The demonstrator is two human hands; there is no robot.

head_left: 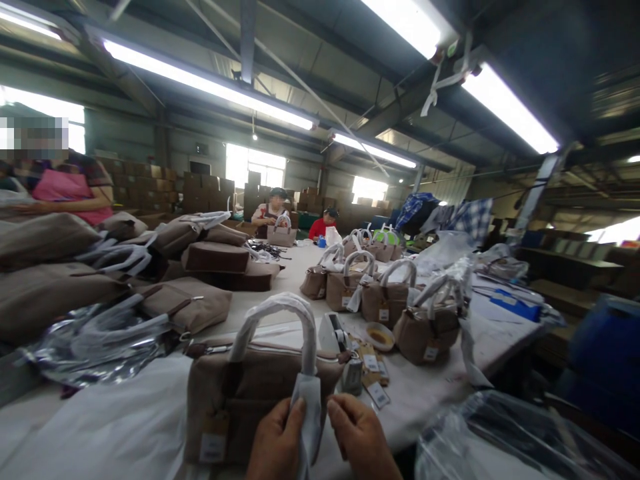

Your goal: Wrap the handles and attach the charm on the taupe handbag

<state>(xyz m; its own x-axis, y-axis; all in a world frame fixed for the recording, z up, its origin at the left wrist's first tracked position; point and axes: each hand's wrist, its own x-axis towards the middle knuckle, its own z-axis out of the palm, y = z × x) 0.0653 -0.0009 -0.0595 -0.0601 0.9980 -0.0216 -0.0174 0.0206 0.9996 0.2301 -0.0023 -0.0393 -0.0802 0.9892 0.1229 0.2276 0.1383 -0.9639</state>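
A taupe handbag (265, 393) stands upright on the table right in front of me, its arched handle (280, 303) wrapped in white material. A brown tag with a white label (213, 437) hangs at its lower left. My left hand (277, 437) is closed, thumb on top, on the white wrapping strip (311, 407) at the right foot of the handle. Just right of the strip, my right hand (363, 433) has its fingers curled together in a pinch; whatever lies between them, if anything, is hidden.
Several finished-looking handbags (385, 300) stand to the right, beside loose tags (375, 380) and a small round dish (380, 337). Taupe bags (187, 303) lie piled at left near silvery plastic (110, 347). Clear plastic (500, 433) hangs at lower right. Co-workers (273, 210) are across the table.
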